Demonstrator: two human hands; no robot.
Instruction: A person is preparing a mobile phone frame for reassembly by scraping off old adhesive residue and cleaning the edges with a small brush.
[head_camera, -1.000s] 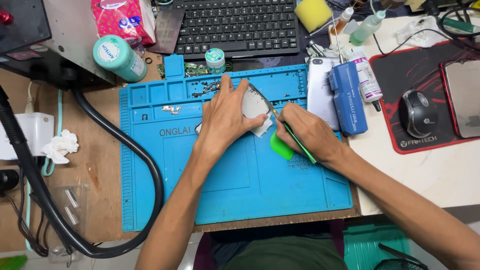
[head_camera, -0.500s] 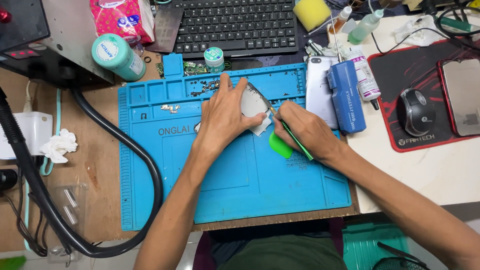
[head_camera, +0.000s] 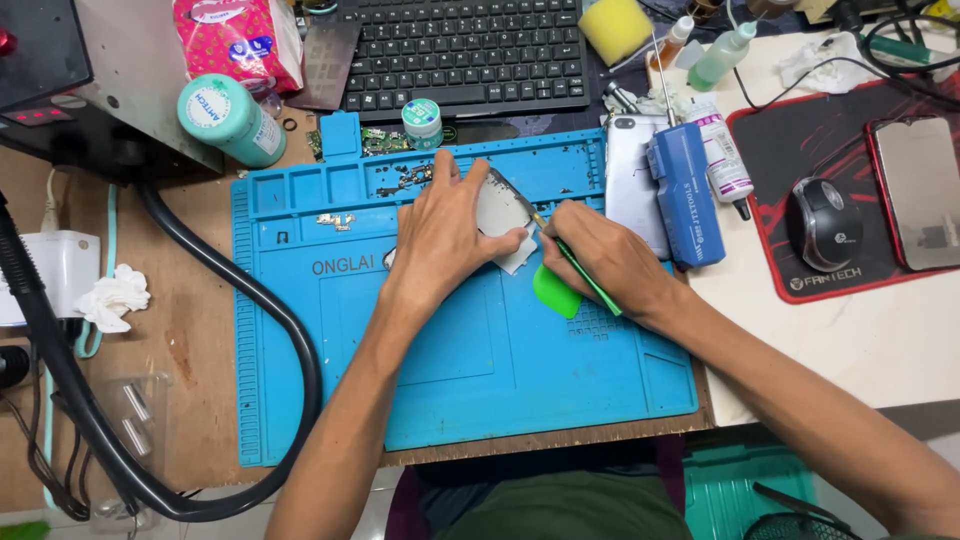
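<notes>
My left hand (head_camera: 445, 232) presses flat on a grey phone (head_camera: 499, 205) lying on the blue work mat (head_camera: 500, 370), fingers spread over most of it. A white scrap (head_camera: 518, 257) sticks out under the phone's near edge. My right hand (head_camera: 598, 258) grips a thin green-handled tool (head_camera: 588, 278) like a pen, its metal tip touching the phone's right edge. A green plastic pick (head_camera: 555, 291) lies on the mat just under my right hand.
Small screws and parts (head_camera: 405, 178) sit in the mat's top trays. A blue tool case (head_camera: 688, 193) and white phone (head_camera: 632, 180) lie right of the mat. Keyboard (head_camera: 465, 50) behind, mouse (head_camera: 824, 223) and another phone (head_camera: 918, 190) on a red pad. Black hose (head_camera: 270, 320) curves left.
Both hands stay on the phone; the tool tip has shifted only slightly along the phone's right edge. Nothing else moved.
</notes>
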